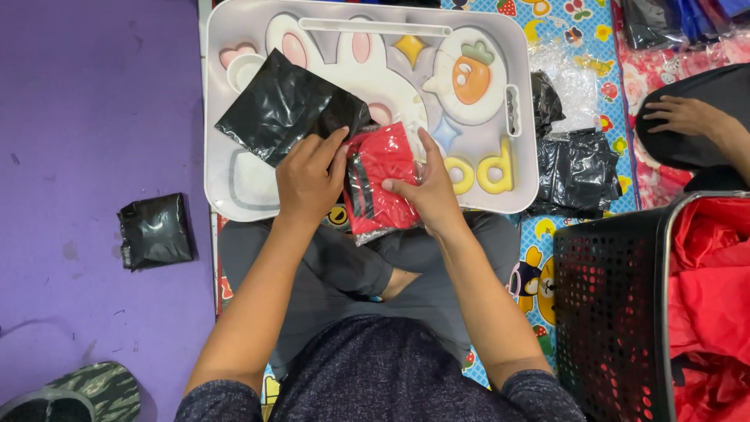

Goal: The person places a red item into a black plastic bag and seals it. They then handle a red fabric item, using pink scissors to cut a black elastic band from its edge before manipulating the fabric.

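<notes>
My left hand [308,176] grips the open edge of a black plastic bag [285,105] that lies on a white lap tray [234,195]. My right hand [426,187] holds a folded red garment with dark stripes, wrapped in clear plastic [379,184]. The garment's top end sits at the mouth of the black bag, between both hands, at the tray's near edge above my crossed legs.
A filled black bag [155,230] lies on the purple mat at left. A pile of black bags [576,172] sits right of the tray. A black perforated basket [613,305] holds red garments [711,297]. Another person's hand [687,116] rests at upper right.
</notes>
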